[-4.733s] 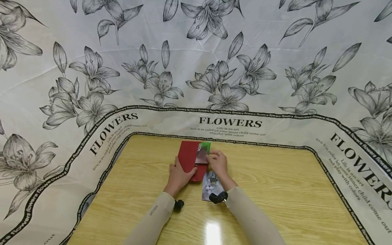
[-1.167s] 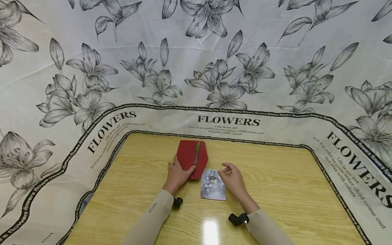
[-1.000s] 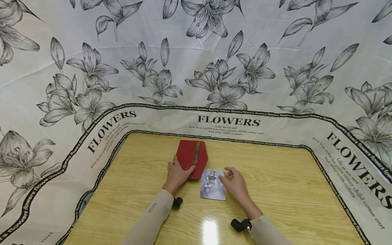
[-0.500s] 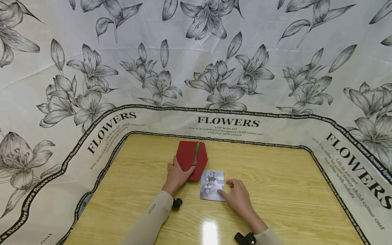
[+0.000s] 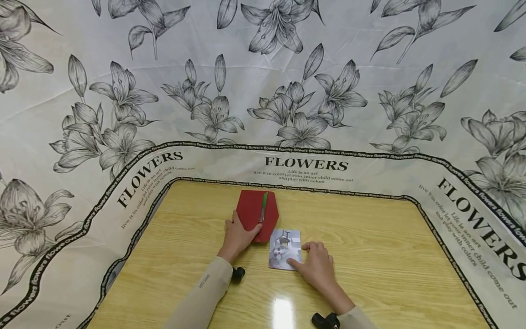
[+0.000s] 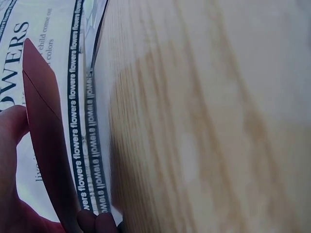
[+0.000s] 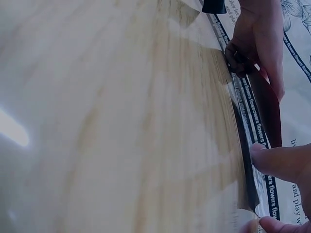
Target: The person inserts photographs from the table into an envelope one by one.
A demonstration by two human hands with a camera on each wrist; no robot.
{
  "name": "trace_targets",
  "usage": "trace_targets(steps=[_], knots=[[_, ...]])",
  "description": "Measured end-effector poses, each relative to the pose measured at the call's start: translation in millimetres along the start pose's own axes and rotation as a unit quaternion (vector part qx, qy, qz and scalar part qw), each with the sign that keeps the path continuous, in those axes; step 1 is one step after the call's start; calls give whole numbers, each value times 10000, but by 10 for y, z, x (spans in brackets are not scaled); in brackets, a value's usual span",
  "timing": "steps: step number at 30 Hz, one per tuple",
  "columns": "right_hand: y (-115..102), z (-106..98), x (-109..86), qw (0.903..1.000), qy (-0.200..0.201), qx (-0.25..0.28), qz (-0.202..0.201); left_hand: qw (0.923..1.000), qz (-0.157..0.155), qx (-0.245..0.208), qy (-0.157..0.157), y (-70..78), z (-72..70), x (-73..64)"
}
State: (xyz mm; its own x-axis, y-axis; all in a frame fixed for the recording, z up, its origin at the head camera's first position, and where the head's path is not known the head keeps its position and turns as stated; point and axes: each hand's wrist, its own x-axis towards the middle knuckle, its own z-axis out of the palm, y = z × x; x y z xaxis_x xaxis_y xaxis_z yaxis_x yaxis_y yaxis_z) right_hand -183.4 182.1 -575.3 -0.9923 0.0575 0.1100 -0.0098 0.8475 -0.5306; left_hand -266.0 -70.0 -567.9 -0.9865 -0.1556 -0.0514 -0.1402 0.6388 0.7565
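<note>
In the head view my left hand (image 5: 238,236) grips the near-left part of a red envelope (image 5: 249,205), thumb on top. Its flap lies open to the right, and a narrow green-and-grey strip of a picture card (image 5: 263,206) shows at the pocket opening. The left wrist view has the envelope (image 6: 46,116) edge-on between thumb and fingers. Just nearer me lies a second picture card (image 5: 279,251), greyish, with a white furry animal on it. My right hand (image 5: 318,267) pinches this card at its lower right, thumb over the face and fingers curled at the right edge.
A pale wood-grain table (image 5: 378,256) lies under everything. White cloth printed with flowers (image 5: 304,114) rises behind and at both sides. Black wrist cameras (image 5: 238,274) sit at the cuffs of beige sleeves (image 5: 205,292).
Earlier my right hand held a green-edged card over the envelope; now only a strip of it shows. That hand has since moved down and right, thumb now on the greyish card. My left hand stays.
</note>
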Motion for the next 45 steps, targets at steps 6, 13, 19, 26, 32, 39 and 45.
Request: trace_targets(steps=[6, 13, 19, 26, 32, 39, 45], knots=[[-34, -6, 1, 10000, -57, -69, 24, 10000, 8, 50, 16, 17, -5, -6], [-42, -17, -2, 9998, -137, -142, 17, 10000, 13, 34, 16, 12, -10, -27], [-34, -25, -10, 9999, -146, -45, -24, 10000, 26, 6, 22, 15, -11, -35], [-46, -38, -16, 9996, -65, 251, -150, 10000, 35, -14, 33, 20, -18, -36], [-56, -35, -35, 9977, -104, 627, -244, 10000, 7, 46, 19, 23, -21, -42], [-26, -60, -47, 9947, -213, 970, -272, 10000, 19, -5, 27, 36, -23, -51], [11, -144, -44, 9827, -640, 1738, -65, 10000, -31, 17, 17, 35, -9, -44]])
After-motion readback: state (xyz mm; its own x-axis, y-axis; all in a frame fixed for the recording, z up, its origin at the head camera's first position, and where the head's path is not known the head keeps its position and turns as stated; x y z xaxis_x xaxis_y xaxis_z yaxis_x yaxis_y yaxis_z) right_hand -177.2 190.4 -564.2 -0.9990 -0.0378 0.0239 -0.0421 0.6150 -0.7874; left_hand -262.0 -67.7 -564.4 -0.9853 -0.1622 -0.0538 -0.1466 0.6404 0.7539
